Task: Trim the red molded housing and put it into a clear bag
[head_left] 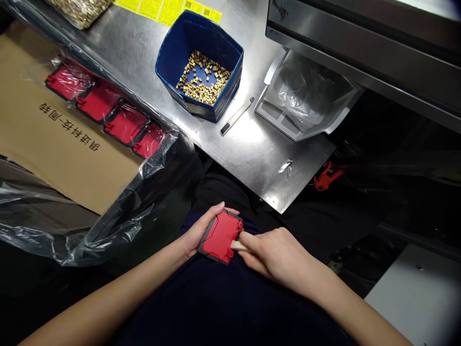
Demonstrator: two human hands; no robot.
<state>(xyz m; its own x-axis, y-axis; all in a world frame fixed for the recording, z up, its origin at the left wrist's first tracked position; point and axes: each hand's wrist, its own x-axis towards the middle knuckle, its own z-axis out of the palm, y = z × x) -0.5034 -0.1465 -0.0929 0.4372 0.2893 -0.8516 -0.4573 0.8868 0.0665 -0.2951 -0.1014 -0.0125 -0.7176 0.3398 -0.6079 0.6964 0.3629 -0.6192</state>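
Note:
My left hand point(203, 228) grips a red plastic part with a black rim point(221, 235) from its left side, thumb along the upper edge, just above my lap. My right hand point(275, 254) is closed round a pale, flat-ended tool point(238, 246). The tool's tip touches the right edge of the red part, between two small moulded corners. The rest of the tool is hidden inside the fingers, so its exact kind does not show.
A blue bin point(200, 113) of small brass pieces point(207, 84) stands on the metal table point(252, 178). Nearby lie a slim white knife-like tool point(237, 115), nail clippers point(287, 166) and a grey tray point(277, 127) with clear plastic. A plastic-lined box at left holds cardboard point(65, 158) and several red parts point(99, 102).

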